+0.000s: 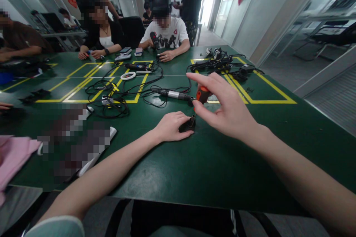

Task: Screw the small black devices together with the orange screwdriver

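My left hand (171, 127) lies on the green table (211, 170), fingers curled over a small black part (187, 125) that it pins to the surface. My right hand (222, 105) hovers just above and to the right, thumb and fingers pinched on the orange-and-black handle of a screwdriver (202, 94). The screwdriver stands nearly upright, its tip pointing down at the black part. My right index finger stretches out to the left.
A silver-and-black tool (175, 95) and tangled black cables (116, 94) lie behind my hands. More cables and adapters (222, 63) sit at the back right inside yellow tape lines. Two seated people work across the table. A pink cloth (13, 155) lies at the left.
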### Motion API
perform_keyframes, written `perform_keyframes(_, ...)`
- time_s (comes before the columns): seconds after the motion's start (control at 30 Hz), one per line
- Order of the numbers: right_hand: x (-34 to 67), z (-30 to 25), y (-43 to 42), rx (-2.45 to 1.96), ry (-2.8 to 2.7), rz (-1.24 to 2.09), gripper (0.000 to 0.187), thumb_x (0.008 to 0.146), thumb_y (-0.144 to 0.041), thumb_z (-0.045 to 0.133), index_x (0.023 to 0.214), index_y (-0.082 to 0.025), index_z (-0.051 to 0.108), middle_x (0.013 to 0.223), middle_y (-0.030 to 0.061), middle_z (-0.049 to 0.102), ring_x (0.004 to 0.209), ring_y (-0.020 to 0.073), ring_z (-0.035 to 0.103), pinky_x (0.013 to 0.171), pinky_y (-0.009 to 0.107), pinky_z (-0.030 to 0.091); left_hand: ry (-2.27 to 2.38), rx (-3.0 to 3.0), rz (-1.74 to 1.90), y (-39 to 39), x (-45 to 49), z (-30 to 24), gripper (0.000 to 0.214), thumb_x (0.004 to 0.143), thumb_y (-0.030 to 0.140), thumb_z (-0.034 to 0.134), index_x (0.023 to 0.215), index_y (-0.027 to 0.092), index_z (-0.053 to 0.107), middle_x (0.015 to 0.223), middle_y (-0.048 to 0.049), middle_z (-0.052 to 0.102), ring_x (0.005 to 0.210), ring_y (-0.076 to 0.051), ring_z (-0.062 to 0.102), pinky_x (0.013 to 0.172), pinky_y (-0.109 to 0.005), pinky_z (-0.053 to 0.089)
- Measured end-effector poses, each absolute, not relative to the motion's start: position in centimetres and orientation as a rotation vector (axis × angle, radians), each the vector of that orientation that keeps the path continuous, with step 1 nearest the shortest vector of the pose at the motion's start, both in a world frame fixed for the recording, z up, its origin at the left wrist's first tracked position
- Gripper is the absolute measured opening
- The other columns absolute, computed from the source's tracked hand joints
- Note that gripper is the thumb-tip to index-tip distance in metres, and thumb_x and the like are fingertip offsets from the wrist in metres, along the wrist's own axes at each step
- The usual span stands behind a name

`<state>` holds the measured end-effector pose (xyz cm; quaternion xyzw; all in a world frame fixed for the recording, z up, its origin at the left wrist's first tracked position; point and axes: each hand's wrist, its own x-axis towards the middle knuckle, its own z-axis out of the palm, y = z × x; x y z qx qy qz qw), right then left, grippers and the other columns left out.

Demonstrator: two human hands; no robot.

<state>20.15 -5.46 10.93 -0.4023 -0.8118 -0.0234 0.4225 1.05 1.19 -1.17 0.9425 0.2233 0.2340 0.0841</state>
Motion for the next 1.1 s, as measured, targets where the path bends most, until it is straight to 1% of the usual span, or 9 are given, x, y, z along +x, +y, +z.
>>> perform_keyframes(0.13, 20.32, 10.63, -5.36, -0.991, -1.986, 0.002, 0.057, 0.088, -0.018, 0.063, 0.145, -0.024, 0.059, 0.12, 0.0098, 0.074, 0.088, 0.0236, 0.069, 0.082, 0.038, 0.058, 0.695, 2.817, 0.681, 1.23, 1.1, -1.04, 0.029, 0.095, 0.043, 0.069, 0.106, 0.015, 0.073, 0.102, -0.0124, 0.08, 0.098, -0.028, 0.076, 0.084, -0.038, 0.061)
perform_keyframes(0.3, 20.39, 10.49, -5.17, -0.927, -2.004, 0.014, 0.034, 0.089, -0.016, 0.061, 0.123, -0.021, 0.066, 0.106, 0.0058, 0.077, 0.087, 0.0215, 0.072, 0.082, 0.034, 0.056, 0.726, 2.812, 0.687, 1.1, 1.17, -0.99, 0.029, 0.095, 0.045, 0.07, 0.102, 0.017, 0.072, 0.098, -0.011, 0.079, 0.095, -0.028, 0.076, 0.083, -0.037, 0.061)
perform_keyframes(0.43, 20.34, 10.72, -5.15, -0.884, -2.023, -0.059, 0.021, 0.096, -0.029, 0.066, 0.116, -0.022, 0.069, 0.103, 0.0068, 0.076, 0.088, 0.0227, 0.07, 0.08, 0.035, 0.054, 0.722, 2.802, 0.698, 1.09, 1.14, -1.04, 0.029, 0.095, 0.046, 0.07, 0.103, 0.018, 0.072, 0.102, -0.0101, 0.079, 0.101, -0.028, 0.075, 0.087, -0.039, 0.061)
perform_keyframes(0.53, 20.38, 10.88, -5.2, -0.901, -2.02, -0.123, 0.017, 0.098, -0.032, 0.069, 0.11, -0.021, 0.072, 0.095, 0.0067, 0.075, 0.081, 0.0219, 0.068, 0.076, 0.034, 0.053, 0.735, 2.808, 0.697, 1.05, 1.13, -1.02, 0.028, 0.095, 0.046, 0.071, 0.099, 0.019, 0.072, 0.097, -0.0095, 0.079, 0.096, -0.027, 0.075, 0.084, -0.037, 0.06)
perform_keyframes(0.6, 20.44, 10.88, -5.22, -0.917, -2.02, -0.154, 0.018, 0.098, -0.028, 0.069, 0.113, -0.02, 0.072, 0.098, 0.0076, 0.077, 0.085, 0.0226, 0.071, 0.078, 0.035, 0.055, 0.749, 2.821, 0.703, 1.02, 1.13, -1.0, 0.028, 0.094, 0.046, 0.072, 0.096, 0.018, 0.071, 0.093, -0.0091, 0.078, 0.09, -0.025, 0.074, 0.081, -0.035, 0.059)
perform_keyframes(0.73, 20.53, 10.63, -5.15, -0.915, -2.011, -0.171, 0.038, 0.096, -0.021, 0.063, 0.134, -0.022, 0.066, 0.119, 0.0098, 0.079, 0.096, 0.024, 0.076, 0.084, 0.036, 0.059, 0.744, 2.838, 0.717, 1.02, 1.09, -1.03, 0.028, 0.094, 0.045, 0.071, 0.096, 0.017, 0.071, 0.091, -0.0088, 0.077, 0.088, -0.025, 0.074, 0.079, -0.034, 0.059)
perform_keyframes(0.9, 20.47, 10.48, -4.96, -0.858, -2.03, -0.086, 0.026, 0.095, -0.016, 0.058, 0.119, -0.018, 0.069, 0.095, 0.0051, 0.077, 0.077, 0.0193, 0.072, 0.074, 0.032, 0.055, 0.723, 2.829, 0.713, 1.12, 0.99, -1.13, 0.028, 0.095, 0.044, 0.069, 0.102, 0.017, 0.072, 0.097, -0.0104, 0.078, 0.095, -0.027, 0.074, 0.083, -0.037, 0.06)
perform_keyframes(1.0, 20.46, 10.63, -4.89, -0.824, -2.033, -0.099, 0.016, 0.099, -0.023, 0.065, 0.112, -0.016, 0.071, 0.09, 0.0048, 0.072, 0.074, 0.0177, 0.067, 0.071, 0.03, 0.053, 0.73, 2.817, 0.719, 1.13, 0.96, -1.14, 0.027, 0.095, 0.044, 0.07, 0.102, 0.018, 0.072, 0.098, -0.0096, 0.078, 0.095, -0.027, 0.074, 0.083, -0.037, 0.06)
perform_keyframes(1.1, 20.48, 10.7, -4.89, -0.836, -2.019, -0.132, 0.014, 0.099, -0.021, 0.066, 0.111, -0.017, 0.072, 0.088, 0.0039, 0.071, 0.073, 0.0167, 0.064, 0.071, 0.029, 0.052, 0.73, 2.82, 0.725, 1.13, 0.94, -1.12, 0.027, 0.095, 0.044, 0.071, 0.098, 0.017, 0.071, 0.094, -0.009, 0.077, 0.091, -0.026, 0.074, 0.08, -0.036, 0.06)
